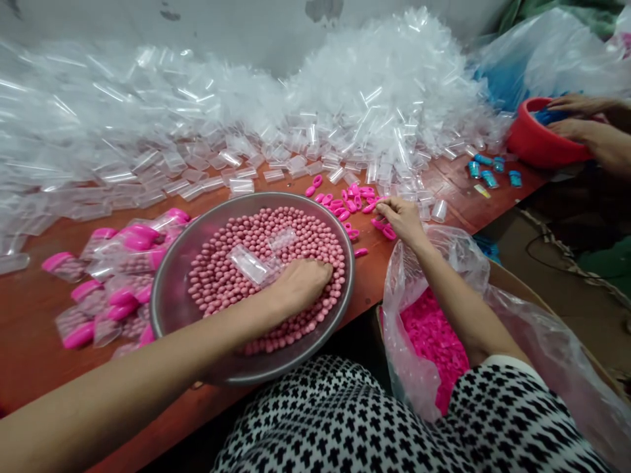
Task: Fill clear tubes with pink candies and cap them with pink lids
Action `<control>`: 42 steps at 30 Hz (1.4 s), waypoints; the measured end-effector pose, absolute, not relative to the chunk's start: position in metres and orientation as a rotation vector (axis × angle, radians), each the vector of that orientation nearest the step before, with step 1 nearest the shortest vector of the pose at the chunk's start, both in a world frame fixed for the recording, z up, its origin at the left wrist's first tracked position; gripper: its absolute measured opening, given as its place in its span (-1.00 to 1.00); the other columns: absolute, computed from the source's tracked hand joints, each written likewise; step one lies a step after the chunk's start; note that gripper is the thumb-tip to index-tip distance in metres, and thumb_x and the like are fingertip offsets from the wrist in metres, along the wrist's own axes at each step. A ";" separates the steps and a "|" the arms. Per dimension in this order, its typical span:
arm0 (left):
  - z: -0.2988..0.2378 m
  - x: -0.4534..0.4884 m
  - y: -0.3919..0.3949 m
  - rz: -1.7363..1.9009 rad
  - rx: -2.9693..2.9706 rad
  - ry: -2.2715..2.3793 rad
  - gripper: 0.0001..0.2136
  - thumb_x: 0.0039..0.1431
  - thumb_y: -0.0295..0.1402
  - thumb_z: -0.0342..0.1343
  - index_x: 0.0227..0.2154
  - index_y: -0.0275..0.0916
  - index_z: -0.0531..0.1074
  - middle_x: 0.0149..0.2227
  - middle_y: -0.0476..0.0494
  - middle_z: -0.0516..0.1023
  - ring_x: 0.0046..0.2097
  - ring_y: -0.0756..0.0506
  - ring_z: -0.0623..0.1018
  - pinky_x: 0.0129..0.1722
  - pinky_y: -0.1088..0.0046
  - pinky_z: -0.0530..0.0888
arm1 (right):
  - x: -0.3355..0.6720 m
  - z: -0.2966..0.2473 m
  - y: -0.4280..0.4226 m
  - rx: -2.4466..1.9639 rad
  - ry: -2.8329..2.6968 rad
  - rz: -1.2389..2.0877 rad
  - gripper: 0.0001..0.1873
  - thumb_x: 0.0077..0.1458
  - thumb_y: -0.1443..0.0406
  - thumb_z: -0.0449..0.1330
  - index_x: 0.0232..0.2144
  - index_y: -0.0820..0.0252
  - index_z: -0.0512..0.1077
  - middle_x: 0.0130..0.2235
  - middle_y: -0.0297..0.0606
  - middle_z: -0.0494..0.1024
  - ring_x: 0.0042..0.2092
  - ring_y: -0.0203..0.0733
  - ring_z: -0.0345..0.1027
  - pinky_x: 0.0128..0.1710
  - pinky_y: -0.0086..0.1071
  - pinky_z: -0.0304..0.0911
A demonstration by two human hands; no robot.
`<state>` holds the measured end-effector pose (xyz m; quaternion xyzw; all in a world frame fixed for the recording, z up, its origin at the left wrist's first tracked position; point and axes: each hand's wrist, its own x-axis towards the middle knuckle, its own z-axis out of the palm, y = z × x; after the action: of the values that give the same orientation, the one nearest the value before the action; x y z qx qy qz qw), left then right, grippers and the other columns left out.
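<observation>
Along the far side of a red-brown table (29,332), a heap of clear plastic sleeves (374,85) lies loose at its near edge; judged risk: an arm brushing it could bring more sleeves sliding down. Near right, an open plastic bag (394,286) holds pink pieces (436,345) below the right forearm. Near centre, a metal basin (170,302) sits with its near rim at or just past the table edge (overhang cannot be told); a hard downward push there could tip it. Left of it, a pile of capped packets (123,299); a nudge from the basin might scatter these. Left hand (303,286): in the basin, fingers curled and partly hidden, grip cannot be told. Right hand (405,222): thumb and forefinger pinching a pink cap (379,200), small enough to slip if held off-centre. Two clear sleeves (249,265) rest just beside the left hand. More loose caps (340,211) lie right of the basin. Smallest: pink beads (315,236) around the left hand; an overfull scoop could spill some.
</observation>
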<state>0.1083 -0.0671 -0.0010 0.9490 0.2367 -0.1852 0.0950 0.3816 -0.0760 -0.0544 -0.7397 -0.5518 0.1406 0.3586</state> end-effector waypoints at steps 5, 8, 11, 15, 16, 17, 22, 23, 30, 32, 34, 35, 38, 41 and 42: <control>-0.002 0.086 -0.065 -0.047 2.370 0.874 -0.86 0.28 -0.33 0.05 -0.27 -0.28 0.46 -0.25 -0.21 0.62 -0.19 -0.19 0.60 -0.15 0.28 0.49 | 0.406 -0.050 -0.028 -2.148 -1.526 0.153 -0.65 0.24 0.30 0.02 -0.08 0.27 0.54 -0.08 -0.08 0.64 -0.05 -0.07 0.49 -0.01 -0.23 0.32; 0.004 0.071 -0.067 0.309 1.787 0.771 -0.78 0.24 -0.16 0.11 -0.28 -0.24 0.40 -0.26 -0.12 0.58 -0.19 -0.12 0.60 -0.12 0.31 0.53 | 0.409 -0.045 0.001 -2.272 -1.661 0.147 -0.64 0.24 0.31 0.05 -0.02 0.24 0.55 0.01 -0.03 0.60 0.06 0.00 0.43 0.08 -0.21 0.24; 0.008 0.063 -0.069 0.462 1.339 0.747 -0.69 0.15 -0.10 0.22 -0.25 -0.21 0.32 -0.26 -0.07 0.55 -0.21 -0.10 0.61 -0.20 0.29 0.59 | 0.406 -0.043 0.022 -2.382 -1.821 0.182 -0.68 0.20 0.32 0.13 -0.05 0.23 0.57 0.01 0.00 0.59 0.07 0.03 0.43 0.07 -0.20 0.24; 0.008 0.060 -0.072 0.520 1.167 0.777 -0.65 0.04 -0.17 0.33 -0.26 -0.22 0.32 -0.31 -0.04 0.55 -0.28 -0.07 0.61 -0.30 0.34 0.60 | 0.405 -0.041 0.031 -2.460 -2.005 0.212 -0.73 0.12 0.35 0.25 -0.11 0.30 0.58 -0.01 0.09 0.59 0.07 0.12 0.43 0.05 -0.17 0.26; 0.007 0.060 -0.073 0.547 1.177 0.764 -0.66 0.02 -0.21 0.35 -0.27 -0.23 0.36 -0.31 -0.04 0.56 -0.28 -0.06 0.60 -0.27 0.36 0.59 | 0.406 -0.039 0.032 -2.467 -2.040 0.219 -0.73 0.13 0.35 0.25 -0.11 0.32 0.58 -0.02 0.09 0.59 0.07 0.12 0.43 0.05 -0.17 0.27; 0.006 0.060 -0.074 0.572 1.198 0.745 -0.69 0.00 -0.25 0.36 -0.28 -0.25 0.40 -0.30 -0.06 0.57 -0.27 -0.05 0.60 -0.23 0.37 0.58 | 0.408 -0.038 0.032 -2.473 -2.066 0.225 -0.75 0.16 0.34 0.24 -0.11 0.32 0.57 -0.03 0.07 0.59 0.05 0.10 0.44 0.04 -0.17 0.29; 0.004 0.060 -0.075 0.608 1.395 0.682 -0.83 0.06 -0.30 0.27 -0.34 -0.30 0.54 -0.27 -0.13 0.60 -0.20 -0.06 0.57 -0.10 0.37 0.52 | 0.416 -0.039 0.033 -2.515 -2.133 0.224 -0.68 0.29 0.17 0.15 0.00 0.21 0.43 0.03 -0.15 0.50 -0.02 -0.13 0.44 -0.01 -0.12 0.41; 0.003 0.060 -0.075 0.610 1.417 0.686 -0.83 0.08 -0.30 0.25 -0.33 -0.31 0.54 -0.25 -0.15 0.61 -0.20 -0.06 0.56 -0.12 0.38 0.52 | 0.415 -0.041 0.032 -2.509 -2.149 0.215 -0.68 0.29 0.17 0.16 0.01 0.23 0.43 0.03 -0.14 0.50 -0.01 -0.12 0.44 -0.01 -0.10 0.41; 0.007 0.053 -0.078 0.653 1.433 0.640 -0.79 0.17 -0.27 0.17 -0.23 -0.31 0.55 -0.20 -0.17 0.59 -0.22 -0.05 0.56 -0.17 0.41 0.53 | 0.399 -0.048 0.018 -2.414 -2.179 0.142 -0.68 0.19 0.39 0.12 -0.05 0.42 0.52 -0.07 0.23 0.59 0.03 0.20 0.47 -0.02 -0.12 0.29; 0.010 0.050 -0.079 0.674 1.459 0.610 -0.80 0.19 -0.28 0.15 -0.24 -0.30 0.54 -0.17 -0.18 0.60 -0.16 -0.07 0.57 -0.10 0.37 0.53 | 0.397 -0.046 0.013 -2.430 -2.104 0.117 -0.70 0.18 0.40 0.10 -0.14 0.46 0.55 -0.12 0.28 0.60 -0.01 0.21 0.48 -0.04 -0.12 0.29; 0.011 0.045 -0.078 0.698 1.598 0.638 -0.83 0.19 -0.31 0.14 -0.25 -0.28 0.55 -0.18 -0.17 0.61 -0.12 -0.08 0.57 -0.04 0.33 0.50 | 0.396 -0.044 0.009 -2.434 -1.999 0.073 -0.69 0.19 0.37 0.07 -0.16 0.48 0.55 -0.13 0.29 0.60 -0.02 0.20 0.48 -0.05 -0.12 0.29; 0.010 0.042 -0.077 0.703 1.685 0.676 -0.84 0.19 -0.32 0.14 -0.26 -0.28 0.55 -0.21 -0.16 0.61 -0.13 -0.08 0.57 -0.03 0.32 0.49 | 0.396 -0.042 0.006 -2.433 -1.951 0.036 -0.65 0.22 0.34 0.03 -0.12 0.47 0.53 -0.11 0.26 0.59 -0.01 0.16 0.48 -0.04 -0.13 0.29; 0.004 0.033 -0.071 0.679 1.740 0.775 -0.80 0.19 -0.28 0.14 -0.24 -0.29 0.55 -0.25 -0.16 0.61 -0.21 -0.08 0.56 -0.12 0.35 0.49 | 0.390 -0.037 -0.009 -2.259 -1.691 0.083 -0.59 0.26 0.28 -0.05 -0.01 0.40 0.45 -0.08 0.10 0.59 -0.08 -0.02 0.50 -0.11 -0.21 0.36; -0.001 0.029 -0.068 0.665 1.533 0.749 -0.72 0.18 -0.21 0.16 -0.17 -0.32 0.53 -0.25 -0.17 0.58 -0.25 -0.06 0.55 -0.24 0.40 0.50 | 0.370 -0.024 -0.036 -1.789 -1.378 0.510 -0.67 0.15 0.19 0.13 -0.12 0.28 0.47 -0.27 -0.17 0.60 -0.34 -0.19 0.49 -0.29 -0.29 0.42; -0.002 0.030 -0.067 0.665 1.479 0.731 -0.72 0.16 -0.21 0.18 -0.17 -0.32 0.53 -0.24 -0.17 0.58 -0.25 -0.06 0.55 -0.24 0.41 0.50 | 0.359 -0.018 -0.046 -1.627 -1.332 0.673 -0.68 0.08 0.16 0.22 -0.18 0.24 0.48 -0.33 -0.25 0.58 -0.41 -0.24 0.46 -0.33 -0.31 0.43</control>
<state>0.0297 -0.0672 -0.0016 0.6457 0.3191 0.2902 0.6301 0.3593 -0.0457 -0.0182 -0.6581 -0.5388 0.2720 0.4502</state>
